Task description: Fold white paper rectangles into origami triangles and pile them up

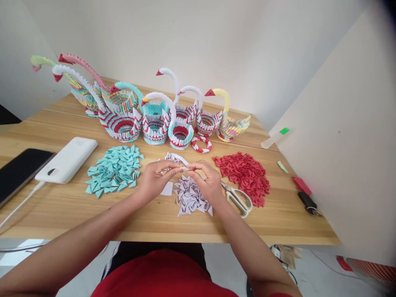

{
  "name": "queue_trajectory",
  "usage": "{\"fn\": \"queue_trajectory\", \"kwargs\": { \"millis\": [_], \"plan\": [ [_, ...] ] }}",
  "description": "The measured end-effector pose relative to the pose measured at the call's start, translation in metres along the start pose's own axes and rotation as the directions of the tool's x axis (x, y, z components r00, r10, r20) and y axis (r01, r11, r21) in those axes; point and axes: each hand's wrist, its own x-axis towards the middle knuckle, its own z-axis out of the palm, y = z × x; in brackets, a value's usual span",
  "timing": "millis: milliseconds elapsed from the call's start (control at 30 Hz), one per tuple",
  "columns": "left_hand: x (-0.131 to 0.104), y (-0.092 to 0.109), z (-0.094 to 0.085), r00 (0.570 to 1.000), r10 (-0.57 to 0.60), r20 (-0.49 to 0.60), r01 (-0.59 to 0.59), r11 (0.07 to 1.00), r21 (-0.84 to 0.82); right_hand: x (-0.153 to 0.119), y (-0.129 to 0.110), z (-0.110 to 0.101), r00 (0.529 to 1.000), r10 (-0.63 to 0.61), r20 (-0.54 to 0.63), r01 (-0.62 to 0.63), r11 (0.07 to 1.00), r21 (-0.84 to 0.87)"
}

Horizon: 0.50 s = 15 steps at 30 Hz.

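Head view: the left hand [157, 177] and right hand [206, 177] meet above a wooden counter [278, 222], each grip pinching a small white paper piece [185, 168] between fingertips. Just below lies a pale lilac pile of folded triangles [192, 197], between a turquoise pile [114, 169] and a red pile [244, 175]. Paper swans [123, 123] stand behind.

Matt folded-paper triangles [244, 173] — on smooth wood [269, 225]; phone [23, 171] — glossy black.
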Motion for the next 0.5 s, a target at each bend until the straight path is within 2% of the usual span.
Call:
{"fn": "queue_trajectory", "kwargs": {
  "millis": [167, 267, 333, 433, 500],
  "plan": [
    [-0.0006, 0.0019, 0.0016, 0.994, -0.108, 0.005, 0.108, 0.992, -0.066, -0.0012, -0.0005, -0.0001, 1.0, 0.004, 0.002, -0.004, 0.998, -0.055],
    [-0.0006, 0.0031, 0.0036, 0.977, -0.21, 0.042, 0.214, 0.958, -0.192, -0.0021, -0.0017, 0.0009, 0.999, -0.048, -0.017, 0.046, 0.993, -0.105],
    [-0.0002, 0.0025, 0.0054, 0.947, -0.301, 0.115, 0.322, 0.877, -0.357, -0.0026, -0.002, 0.002, 0.993, -0.106, -0.048, 0.098, 0.985, -0.142],
    [0.0009, -0.0003, 0.0083, 0.879, -0.39, 0.274, 0.474, 0.658, -0.584, -0.0035, -0.0006, 0.0037, 0.974, -0.212, -0.075, 0.193, 0.959, -0.208],
    [0.0014, -0.0026, 0.0098, 0.837, -0.416, 0.357, 0.541, 0.525, -0.657, -0.0045, 0.0018, 0.0048, 0.962, -0.269, -0.052, 0.248, 0.935, -0.252]
  ]
}}
